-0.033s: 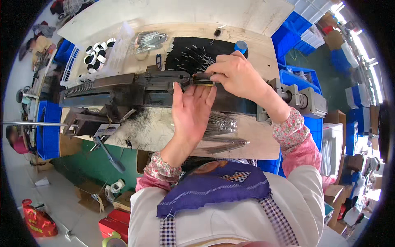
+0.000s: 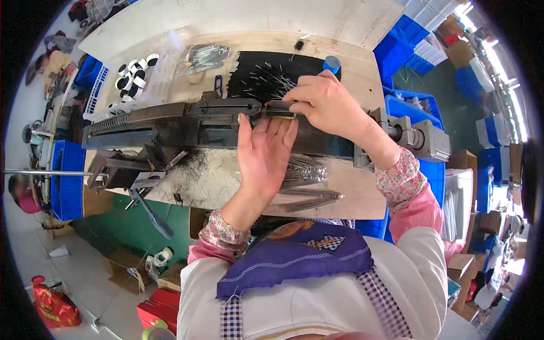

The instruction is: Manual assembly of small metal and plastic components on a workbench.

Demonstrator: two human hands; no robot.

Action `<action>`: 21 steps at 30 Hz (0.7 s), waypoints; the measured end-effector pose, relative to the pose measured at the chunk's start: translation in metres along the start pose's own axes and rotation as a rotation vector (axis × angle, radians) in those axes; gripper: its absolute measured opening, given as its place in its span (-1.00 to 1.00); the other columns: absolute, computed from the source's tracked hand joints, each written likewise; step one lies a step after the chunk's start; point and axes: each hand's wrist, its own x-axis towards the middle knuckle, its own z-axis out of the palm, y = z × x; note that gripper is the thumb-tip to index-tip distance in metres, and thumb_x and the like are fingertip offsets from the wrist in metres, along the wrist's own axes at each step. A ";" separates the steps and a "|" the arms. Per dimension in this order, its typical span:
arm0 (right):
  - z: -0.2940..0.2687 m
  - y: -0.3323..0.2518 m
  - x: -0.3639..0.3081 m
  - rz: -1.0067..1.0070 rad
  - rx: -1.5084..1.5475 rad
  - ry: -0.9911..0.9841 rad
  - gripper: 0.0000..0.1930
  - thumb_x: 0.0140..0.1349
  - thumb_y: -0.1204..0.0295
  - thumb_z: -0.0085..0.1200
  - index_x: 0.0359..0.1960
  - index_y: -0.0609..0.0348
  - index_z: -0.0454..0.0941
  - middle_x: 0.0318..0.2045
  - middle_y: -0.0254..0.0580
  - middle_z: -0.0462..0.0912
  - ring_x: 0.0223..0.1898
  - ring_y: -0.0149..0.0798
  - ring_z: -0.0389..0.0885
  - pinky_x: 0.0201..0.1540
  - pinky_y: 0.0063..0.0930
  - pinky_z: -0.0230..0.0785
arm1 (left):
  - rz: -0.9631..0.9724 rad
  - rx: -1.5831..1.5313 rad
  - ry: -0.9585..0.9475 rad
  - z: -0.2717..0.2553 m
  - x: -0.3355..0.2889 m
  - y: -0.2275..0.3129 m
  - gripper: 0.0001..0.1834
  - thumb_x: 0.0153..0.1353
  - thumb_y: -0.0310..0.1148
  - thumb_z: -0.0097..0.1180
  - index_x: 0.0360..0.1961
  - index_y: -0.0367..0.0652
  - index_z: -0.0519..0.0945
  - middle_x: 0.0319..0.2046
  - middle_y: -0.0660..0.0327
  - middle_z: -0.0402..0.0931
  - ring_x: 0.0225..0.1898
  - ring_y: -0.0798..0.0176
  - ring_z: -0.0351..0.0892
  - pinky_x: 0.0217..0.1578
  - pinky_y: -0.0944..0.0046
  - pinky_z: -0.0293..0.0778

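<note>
A long dark metal machine (image 2: 218, 122) crosses the bench, with a coil spring at its left end. Palm up, my left hand (image 2: 265, 150) lies against its front edge. Those fingers are stretched out and hold nothing, their tips at a small dark block with yellow edging (image 2: 277, 113). From the right, my right hand (image 2: 328, 105) reaches over the same block with thumb and fingers pinched together at its right end. What sits in that pinch is hidden. Just behind, thin wire-stemmed black brushes (image 2: 272, 79) lie heaped on a black cloth (image 2: 243, 65).
Bundles of thin bent wires (image 2: 306, 173) lie in front of the machine, beside loose black bristles (image 2: 195, 170). Black-and-white rolls (image 2: 133, 79) fill a clear tray at the back left. A blue cup-like piece (image 2: 332, 64) stands behind my right hand. Blue bins (image 2: 416, 105) flank the bench.
</note>
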 end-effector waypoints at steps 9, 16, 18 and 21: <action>-0.020 -0.033 -0.010 0.156 0.027 0.132 -0.80 0.06 0.44 0.08 -0.26 0.17 0.46 -0.54 -0.04 0.59 -0.48 0.03 0.61 -0.42 -0.10 0.42 | 0.042 -0.014 0.064 -0.005 -0.001 -0.002 -0.34 0.37 0.07 -0.30 0.03 -0.46 0.30 0.05 -0.08 0.34 0.17 0.01 0.29 0.29 0.09 0.14; -0.002 -0.043 -0.008 0.021 -0.202 -0.091 -0.73 -0.04 0.52 0.06 -0.25 0.34 0.45 -0.61 0.04 0.56 -0.49 0.09 0.60 -0.49 -0.14 0.42 | -0.012 0.067 0.127 0.006 0.001 0.006 -0.49 0.40 0.03 -0.30 -0.22 -0.29 0.38 -0.03 -0.01 0.38 0.10 0.08 0.34 0.23 0.12 0.18; 0.002 -0.041 -0.007 -0.127 -0.294 0.011 -0.85 -0.08 0.45 0.12 -0.59 0.29 0.47 -0.58 0.03 0.61 -0.48 0.00 0.67 -0.49 -0.27 0.51 | -0.033 0.114 0.175 0.014 0.000 0.005 -0.53 0.40 0.00 -0.28 -0.24 -0.28 0.38 -0.04 -0.01 0.39 0.10 0.09 0.33 0.21 0.12 0.19; 0.001 -0.041 -0.004 -0.082 -0.287 -0.082 -0.84 -0.04 0.45 0.11 -0.51 0.31 0.48 -0.53 0.02 0.64 -0.46 0.01 0.67 -0.46 -0.26 0.53 | -0.006 0.158 0.222 0.009 0.005 0.007 -0.44 0.41 -0.06 -0.34 0.07 -0.41 0.34 0.10 -0.02 0.38 0.21 0.07 0.28 0.26 0.11 0.13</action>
